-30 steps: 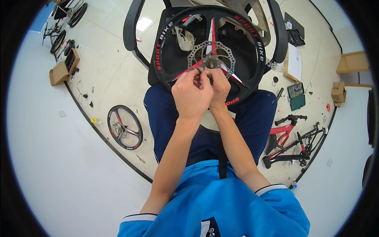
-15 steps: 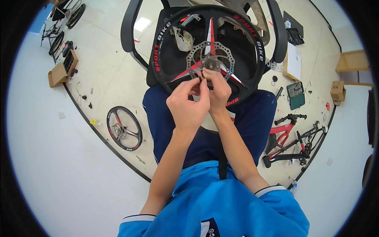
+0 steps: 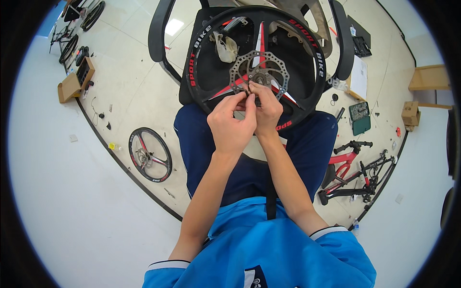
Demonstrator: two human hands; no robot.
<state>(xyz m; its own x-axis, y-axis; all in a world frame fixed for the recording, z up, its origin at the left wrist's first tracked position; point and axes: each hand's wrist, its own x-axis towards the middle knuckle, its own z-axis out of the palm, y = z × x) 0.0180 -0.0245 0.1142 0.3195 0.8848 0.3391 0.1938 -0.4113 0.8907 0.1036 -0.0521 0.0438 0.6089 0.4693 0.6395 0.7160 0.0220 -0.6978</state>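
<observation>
A black bicycle wheel point(image 3: 194, 79) with red and white spokes lies on the chair seat in front of my knees. Bolted around its hub is a silver brake disc point(image 3: 283, 72) full of holes. My left hand point(image 3: 231, 126) pinches with thumb and forefinger at the disc's near edge. Against it, my right hand point(image 3: 268, 109) is closed too, its fingertips close below the hub point(image 3: 260, 79). Something small and dark shows between the fingertips of both hands, too hidden to name. A crumpled whitish plastic bag point(image 3: 225, 49) lies on the seat, seen through the wheel.
Chair armrests point(image 3: 156, 36) rise on both sides of the wheel. A second wheel point(image 3: 150, 154) lies on the floor at left, near an opened cardboard box point(image 3: 72, 86). To the right are a green tool case point(image 3: 360, 118) and a red and black bicycle frame point(image 3: 343, 180).
Both hands stay together at the disc, shifted very slightly. The wheel appears a little to the right and lower in the picture.
</observation>
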